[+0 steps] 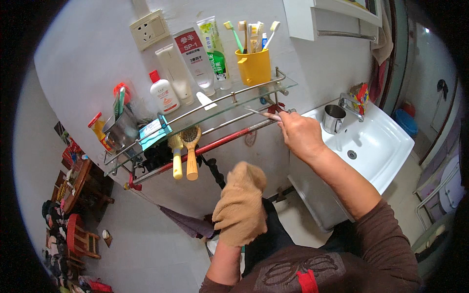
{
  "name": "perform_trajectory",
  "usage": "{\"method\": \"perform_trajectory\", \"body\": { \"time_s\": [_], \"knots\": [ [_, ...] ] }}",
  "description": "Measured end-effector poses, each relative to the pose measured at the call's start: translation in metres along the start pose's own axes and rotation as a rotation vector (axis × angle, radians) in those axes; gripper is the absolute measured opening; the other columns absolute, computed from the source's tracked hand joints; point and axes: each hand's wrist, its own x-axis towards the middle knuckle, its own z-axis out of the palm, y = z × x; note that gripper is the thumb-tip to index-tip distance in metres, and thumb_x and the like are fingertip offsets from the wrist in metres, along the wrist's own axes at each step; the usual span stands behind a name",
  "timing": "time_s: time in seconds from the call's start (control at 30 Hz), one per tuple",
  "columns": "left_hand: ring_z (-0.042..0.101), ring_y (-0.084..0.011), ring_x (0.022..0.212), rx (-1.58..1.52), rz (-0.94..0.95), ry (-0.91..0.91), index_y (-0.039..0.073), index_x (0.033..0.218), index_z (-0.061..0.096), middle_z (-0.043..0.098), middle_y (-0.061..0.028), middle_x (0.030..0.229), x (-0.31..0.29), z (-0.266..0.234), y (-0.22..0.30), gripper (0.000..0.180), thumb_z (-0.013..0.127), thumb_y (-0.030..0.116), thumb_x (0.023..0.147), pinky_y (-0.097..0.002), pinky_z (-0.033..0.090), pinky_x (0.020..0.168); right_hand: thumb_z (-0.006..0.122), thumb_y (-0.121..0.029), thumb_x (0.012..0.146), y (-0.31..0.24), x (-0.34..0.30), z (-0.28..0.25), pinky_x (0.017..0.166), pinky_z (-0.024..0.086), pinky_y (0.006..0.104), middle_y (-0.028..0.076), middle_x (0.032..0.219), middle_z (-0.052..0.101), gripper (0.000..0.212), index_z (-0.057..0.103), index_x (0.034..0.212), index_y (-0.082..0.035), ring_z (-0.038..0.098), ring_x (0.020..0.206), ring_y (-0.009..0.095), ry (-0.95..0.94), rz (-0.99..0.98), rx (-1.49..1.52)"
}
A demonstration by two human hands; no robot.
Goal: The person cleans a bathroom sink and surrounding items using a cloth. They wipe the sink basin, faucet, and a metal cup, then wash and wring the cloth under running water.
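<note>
A tan cloth covers my left hand like a mitt, so its fingers are hidden; only the wrist shows below it. At the right end of the glass shelf, my right hand is closed around a slim tool with a pinkish-brown handle and a thin, pale tip pointing left. The tool lies beside the shelf's metal rail; its exact kind is unclear. Two hairbrushes, one yellow-handled and one wooden, hang below the shelf's left half.
On the shelf stand a yellow cup of toothbrushes, several tubes, a white red-capped bottle and a metal mug. A red bar runs underneath. At right, a white sink holds a steel cup on its rim.
</note>
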Motion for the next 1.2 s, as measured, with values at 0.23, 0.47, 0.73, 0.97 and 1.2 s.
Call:
{"method": "perform_trajectory", "body": {
  "time_s": [0.23, 0.47, 0.73, 0.97, 1.2],
  "knots": [
    [0.045, -0.0258, 0.146, -0.372, -0.197, 0.191, 0.011, 0.157, 0.044, 0.048, -0.0118, 0.157, 0.06, 0.027, -0.024, 0.055, 0.058, 0.03, 0.107, -0.0388, 0.035, 0.126, 0.07, -0.016, 0.096, 0.032, -0.049, -0.053, 0.06, 0.053, 0.0425, 0.011, 0.078, 0.068, 0.014, 0.068, 0.106, -0.006, 0.068, 0.068, 0.03, 0.183, 0.0, 0.114],
    [0.047, -0.0294, 0.144, -0.32, -0.192, 0.25, 0.014, 0.151, 0.053, 0.052, -0.0111, 0.153, 0.143, 0.053, 0.007, 0.05, 0.061, 0.03, 0.104, -0.0414, 0.037, 0.124, 0.069, -0.01, 0.096, 0.056, -0.135, -0.08, 0.061, 0.053, 0.0414, 0.015, 0.083, 0.071, 0.022, 0.072, 0.116, -0.003, 0.068, 0.067, 0.031, 0.183, 0.21, 0.221],
    [0.057, -0.0332, 0.129, -0.372, -0.014, 0.376, 0.005, 0.13, 0.065, 0.065, -0.0135, 0.133, 0.193, 0.036, 0.051, 0.042, 0.066, 0.03, 0.096, -0.0456, 0.045, 0.111, 0.068, -0.008, 0.097, 0.059, -0.185, -0.065, 0.065, 0.055, 0.04, 0.017, 0.087, 0.073, 0.021, 0.073, 0.116, 0.001, 0.071, 0.07, 0.03, 0.091, 0.433, 0.345],
    [0.061, -0.0322, 0.125, -0.176, -0.081, 0.439, 0.01, 0.12, 0.072, 0.069, -0.0133, 0.126, 0.146, -0.001, 0.006, 0.038, 0.072, 0.029, 0.088, -0.0431, 0.046, 0.11, 0.068, -0.008, 0.097, 0.072, -0.196, -0.063, 0.069, 0.057, 0.0414, 0.019, 0.092, 0.075, 0.023, 0.073, 0.117, 0.0, 0.073, 0.075, 0.034, 0.095, 0.535, 0.401],
    [0.051, -0.0292, 0.141, -0.413, -0.245, 0.271, 0.014, 0.149, 0.055, 0.055, -0.0105, 0.152, 0.141, 0.063, 0.001, 0.05, 0.064, 0.03, 0.102, -0.0422, 0.04, 0.122, 0.064, -0.005, 0.1, 0.073, -0.201, -0.055, 0.064, 0.052, 0.0323, 0.013, 0.084, 0.072, 0.025, 0.071, 0.121, 0.005, 0.065, 0.068, 0.017, 0.078, 0.522, 0.499]
  ]
}}
